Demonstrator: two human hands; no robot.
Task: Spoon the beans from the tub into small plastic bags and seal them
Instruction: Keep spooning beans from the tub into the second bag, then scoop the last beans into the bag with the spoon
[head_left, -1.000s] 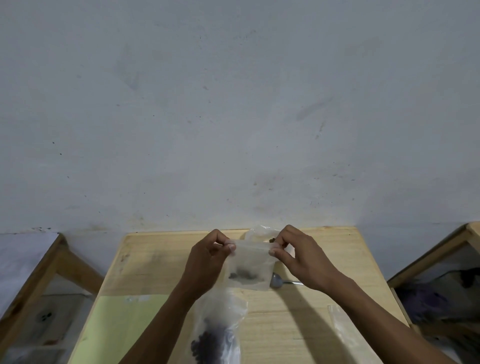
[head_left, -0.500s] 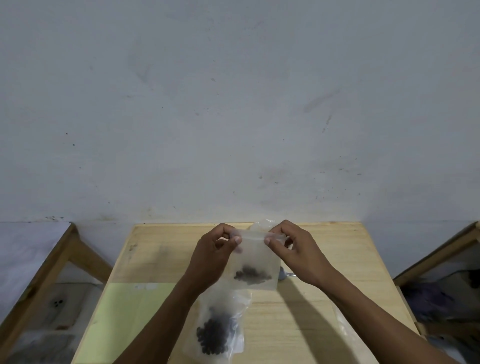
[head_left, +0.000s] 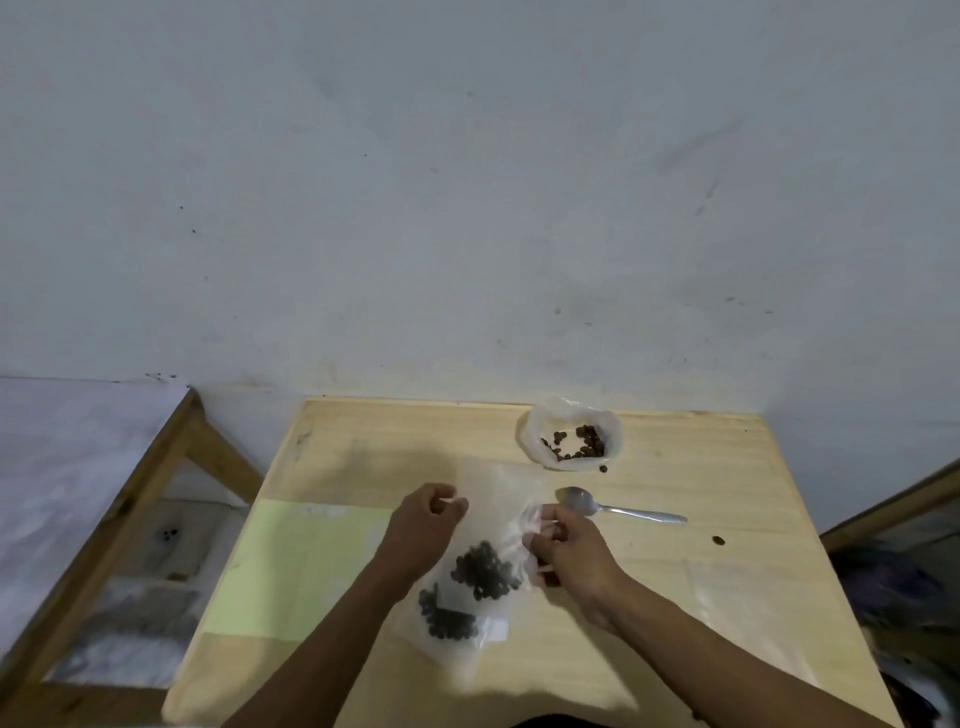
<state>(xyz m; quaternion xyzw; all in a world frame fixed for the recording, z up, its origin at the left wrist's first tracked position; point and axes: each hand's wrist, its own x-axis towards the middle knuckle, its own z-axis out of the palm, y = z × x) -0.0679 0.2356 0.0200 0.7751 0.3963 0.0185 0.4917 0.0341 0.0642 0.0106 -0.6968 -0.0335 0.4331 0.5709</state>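
A small clear plastic bag (head_left: 493, 519) with a clump of dark beans in its lower part lies low over the wooden table (head_left: 675, 467). My left hand (head_left: 423, 527) pinches its upper left edge with curled fingers, and my right hand (head_left: 569, 548) pinches its right edge. A second bag of beans (head_left: 449, 621) lies on the table just below, partly under the first. The white tub (head_left: 530, 431) at the back holds a few beans. A metal spoon (head_left: 618, 509) lies between the tub and my right hand.
Loose beans lie on the table by the tub (head_left: 602, 468) and right of the spoon (head_left: 718, 540). Flat clear plastic (head_left: 737, 603) lies at the right, a pale green sheet (head_left: 301, 566) at the left. Wooden frames (head_left: 150, 478) flank the table.
Both hands have come down from chest height to the table with the bag, and the view has tilted down. The tub and the whole spoon now show.
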